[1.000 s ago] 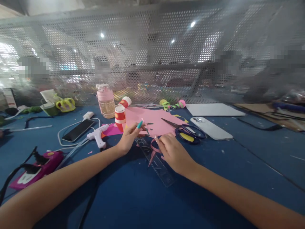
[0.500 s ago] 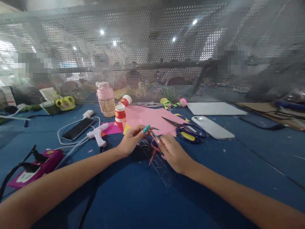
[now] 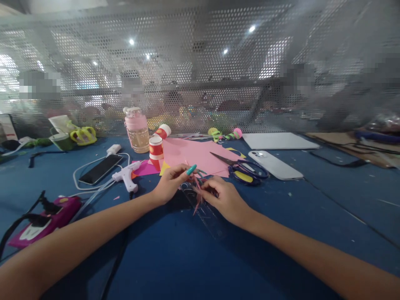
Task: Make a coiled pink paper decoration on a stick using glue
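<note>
My left hand (image 3: 168, 184) is closed in a pinch on a narrow pink paper strip (image 3: 196, 182); its thumb, with a long teal nail, points to the right. Close beside it, my right hand (image 3: 230, 200) has thumb and fingers closed on the lower part of the same strip. Thin pink ends (image 3: 197, 206) dangle below the fingers. Under the hands lies a clear plastic ruler (image 3: 210, 221) on the blue table. Just beyond the hands are pink paper sheets (image 3: 190, 151), and scissors (image 3: 246, 171) with dark blue and yellow handles rest partly open on their right edge.
Left of the hands are a white glue gun (image 3: 127, 176), a black phone (image 3: 100, 168) and a magenta power strip (image 3: 46, 221). Behind stand red paper cups (image 3: 156, 146) and a pink-lidded bottle (image 3: 137, 131). A white phone (image 3: 276, 165) lies right. A perforated metal screen (image 3: 200, 62) backs the table.
My right hand has shifted slightly, its fingers drawn more tightly round the strip. The pink loop near its fingers has become narrower. My left hand keeps almost the same place.
</note>
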The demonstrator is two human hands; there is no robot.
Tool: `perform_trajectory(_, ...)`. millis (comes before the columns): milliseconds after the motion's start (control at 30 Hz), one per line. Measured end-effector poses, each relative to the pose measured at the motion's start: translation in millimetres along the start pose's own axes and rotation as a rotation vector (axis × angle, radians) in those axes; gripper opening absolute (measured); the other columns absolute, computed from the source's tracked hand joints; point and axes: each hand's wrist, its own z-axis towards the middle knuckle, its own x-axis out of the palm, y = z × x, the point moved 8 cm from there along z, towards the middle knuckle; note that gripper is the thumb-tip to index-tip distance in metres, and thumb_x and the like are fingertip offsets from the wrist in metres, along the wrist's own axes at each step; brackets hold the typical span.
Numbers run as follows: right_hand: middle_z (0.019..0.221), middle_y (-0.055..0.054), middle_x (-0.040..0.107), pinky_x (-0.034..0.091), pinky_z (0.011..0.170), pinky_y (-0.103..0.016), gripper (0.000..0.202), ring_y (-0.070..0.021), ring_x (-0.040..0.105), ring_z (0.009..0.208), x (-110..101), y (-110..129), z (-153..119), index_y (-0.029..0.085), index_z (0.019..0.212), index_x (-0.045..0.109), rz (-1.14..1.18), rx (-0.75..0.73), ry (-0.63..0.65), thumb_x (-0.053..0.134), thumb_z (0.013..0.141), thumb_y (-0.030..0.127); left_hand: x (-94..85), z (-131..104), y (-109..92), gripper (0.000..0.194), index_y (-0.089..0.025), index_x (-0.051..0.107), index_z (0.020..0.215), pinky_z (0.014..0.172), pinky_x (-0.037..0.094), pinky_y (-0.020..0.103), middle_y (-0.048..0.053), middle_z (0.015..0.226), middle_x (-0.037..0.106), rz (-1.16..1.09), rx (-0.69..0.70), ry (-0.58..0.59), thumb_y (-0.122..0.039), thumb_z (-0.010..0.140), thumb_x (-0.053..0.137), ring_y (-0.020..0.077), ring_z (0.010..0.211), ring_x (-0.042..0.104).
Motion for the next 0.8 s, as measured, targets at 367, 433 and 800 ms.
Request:
perform_trajectory(367,0.070,-0.007,0.065,0.048,0.057,-0.028,0.032,-0.0166,0.061,0.063,6,-23,-2,0.015,0.072,0.063,0.290,0.233,0.047,0.050,0.079,0.044,-10.6,1,-5,0.035,-0.013,0.060,0.076,0.054,0.049,0.021,0.003,0.078,0.062,0.043,0.020,-0.136,-0.047,0.068,0.063,0.0104,0.063,0.060)
perform_trajectory(433,0.072,-0.008,0.065,0.050,0.059,-0.030,0.034,-0.0176,0.061,0.066,5,-23,-2,0.015,0.073,0.065,0.273,0.206,0.037,0.049,0.079,0.045,-12.9,1,-3,0.035,-0.013,0.058,0.074,0.050,0.047,0.019,0.002,0.076,0.061,0.037,0.011,-0.162,-0.047,0.068,0.062,0.0086,0.059,0.058)
perform_trajectory(800,0.067,-0.004,0.059,0.049,0.046,-0.021,0.038,-0.0110,0.055,0.059,8,-33,-8,0.015,0.071,0.062,0.512,0.475,0.045,0.056,0.070,0.053,-15.8,5,5,0.034,-0.013,0.058,0.072,0.044,0.043,0.017,-0.003,0.058,0.055,0.016,-0.064,-0.186,-0.045,0.065,0.066,0.0056,0.047,0.053)
